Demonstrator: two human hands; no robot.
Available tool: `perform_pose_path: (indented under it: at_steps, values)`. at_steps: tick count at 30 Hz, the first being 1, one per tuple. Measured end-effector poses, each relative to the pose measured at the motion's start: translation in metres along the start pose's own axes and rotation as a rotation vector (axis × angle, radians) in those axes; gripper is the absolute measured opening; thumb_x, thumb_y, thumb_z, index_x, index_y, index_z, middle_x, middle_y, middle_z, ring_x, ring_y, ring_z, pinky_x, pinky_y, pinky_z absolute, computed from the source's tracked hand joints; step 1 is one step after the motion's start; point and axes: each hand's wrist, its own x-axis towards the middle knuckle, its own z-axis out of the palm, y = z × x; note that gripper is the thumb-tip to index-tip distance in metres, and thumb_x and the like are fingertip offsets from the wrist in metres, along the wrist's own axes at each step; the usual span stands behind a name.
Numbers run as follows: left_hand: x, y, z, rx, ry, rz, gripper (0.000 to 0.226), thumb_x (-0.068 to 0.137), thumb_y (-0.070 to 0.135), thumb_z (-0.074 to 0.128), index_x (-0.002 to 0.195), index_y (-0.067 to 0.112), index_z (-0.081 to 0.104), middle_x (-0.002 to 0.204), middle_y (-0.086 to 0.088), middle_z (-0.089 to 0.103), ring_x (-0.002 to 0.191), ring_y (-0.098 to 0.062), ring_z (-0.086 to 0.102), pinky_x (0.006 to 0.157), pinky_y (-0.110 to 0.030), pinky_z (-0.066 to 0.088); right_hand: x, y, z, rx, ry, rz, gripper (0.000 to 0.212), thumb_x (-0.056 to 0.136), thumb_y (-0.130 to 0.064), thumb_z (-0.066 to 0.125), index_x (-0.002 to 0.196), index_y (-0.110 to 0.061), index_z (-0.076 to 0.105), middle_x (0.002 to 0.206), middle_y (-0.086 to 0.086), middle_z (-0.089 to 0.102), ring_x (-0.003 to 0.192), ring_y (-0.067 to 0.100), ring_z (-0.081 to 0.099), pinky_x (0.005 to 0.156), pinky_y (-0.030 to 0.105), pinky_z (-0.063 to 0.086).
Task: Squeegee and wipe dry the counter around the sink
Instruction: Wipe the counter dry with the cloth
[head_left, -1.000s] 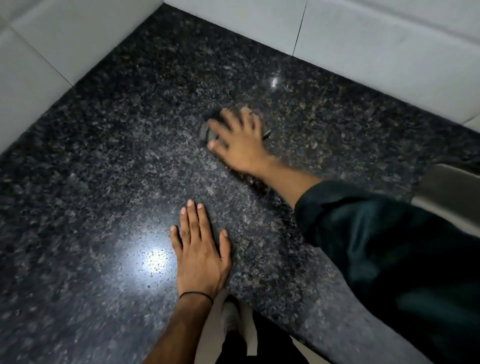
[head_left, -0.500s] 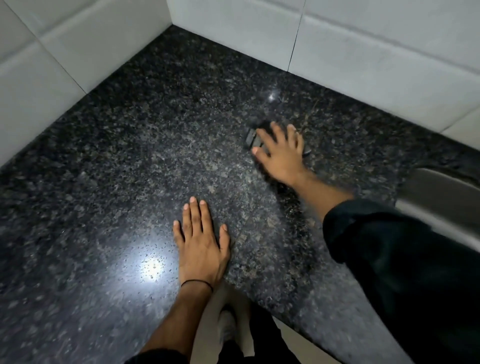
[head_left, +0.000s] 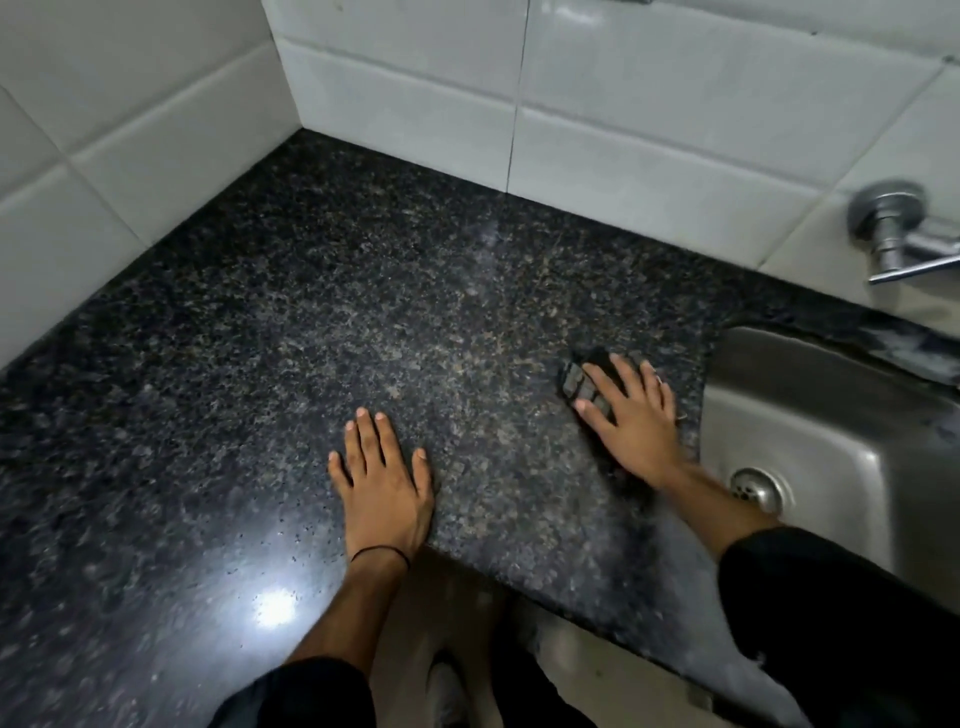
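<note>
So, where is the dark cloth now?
In the head view the dark cloth lies on the counter, under the right hand, just left of the sink.

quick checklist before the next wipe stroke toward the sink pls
1. Right hand flat on the dark cloth: ok, fingers spread over it.
2. Left hand out of the wipe path: ok, flat on the counter, apart from the cloth.
3. Cloth near the sink: ok, it lies just beside the rim.
4. Counter dry: cannot tell, the glossy stone and the glare hide any wet film.
5. Tap off: cannot tell, its spout is out of frame.
</note>
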Motion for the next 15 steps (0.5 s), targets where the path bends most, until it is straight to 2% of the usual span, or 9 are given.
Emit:
perform_pose_path:
  at_steps: [2,3,7,11,13,15]
  values:
    - [0.0,0.001,-0.001,-0.008,-0.001,-0.001,0.074,0.097,0.052,0.008,0.156,0.008,0.014,0.165,-0.01,0.004,0.152,-0.026,0.001,0.121,-0.052,0.001,-0.01,-0.029,0.005,0.026,-0.015,0.108,0.059,0.096,-0.065,0.026,0.152,-0.046,0.019,0.165,-0.006,0.007,0.151,0.031,-0.005,0.121,0.05,-0.004]
    - [0.0,0.001,0.0,-0.011,-0.004,-0.001,0.074,0.097,0.051,0.008,0.156,0.008,0.014,0.165,-0.011,0.005,0.152,-0.027,0.001,0.121,-0.052,0.001,-0.02,-0.045,0.009,0.033,-0.033,0.074,0.06,0.097,-0.064,0.027,0.153,-0.045,0.017,0.165,-0.006,0.005,0.15,0.032,-0.008,0.12,0.05,-0.005]
    - [0.0,-0.002,0.001,-0.025,0.005,0.018,0.066,0.101,0.046,0.024,0.155,0.007,0.02,0.164,-0.013,0.011,0.151,-0.029,0.006,0.12,-0.054,0.005,-0.097,-0.093,0.03,-0.002,-0.073,-0.277,0.06,0.097,-0.066,0.026,0.152,-0.047,0.017,0.165,-0.006,0.006,0.151,0.032,-0.007,0.12,0.052,-0.004]
    - [0.0,-0.006,-0.008,-0.081,-0.005,0.044,0.059,0.102,0.037,0.036,0.153,0.009,0.026,0.163,-0.011,0.014,0.151,-0.027,0.009,0.12,-0.055,0.006,-0.161,-0.068,0.037,-0.098,-0.089,-0.502,0.059,0.097,-0.069,0.025,0.152,-0.05,0.014,0.165,-0.01,0.005,0.151,0.028,-0.007,0.12,0.048,-0.003]
    - [-0.008,-0.002,-0.013,-0.086,0.006,0.115,0.058,0.102,0.032,0.039,0.154,0.011,0.026,0.163,-0.006,0.016,0.151,-0.024,0.011,0.119,-0.056,0.007,-0.176,-0.029,0.034,-0.137,-0.063,-0.466,0.06,0.096,-0.07,0.025,0.152,-0.051,0.014,0.165,-0.011,0.006,0.152,0.026,-0.003,0.121,0.048,0.003]
    - [-0.025,0.011,-0.015,-0.09,0.034,0.226,0.056,0.1,0.029,0.043,0.152,0.012,0.03,0.162,-0.004,0.022,0.15,-0.023,0.016,0.118,-0.056,0.011,-0.187,0.014,0.029,-0.124,-0.054,-0.281,0.061,0.094,-0.073,0.022,0.151,-0.053,0.015,0.164,-0.014,0.007,0.152,0.023,-0.003,0.12,0.051,0.011]
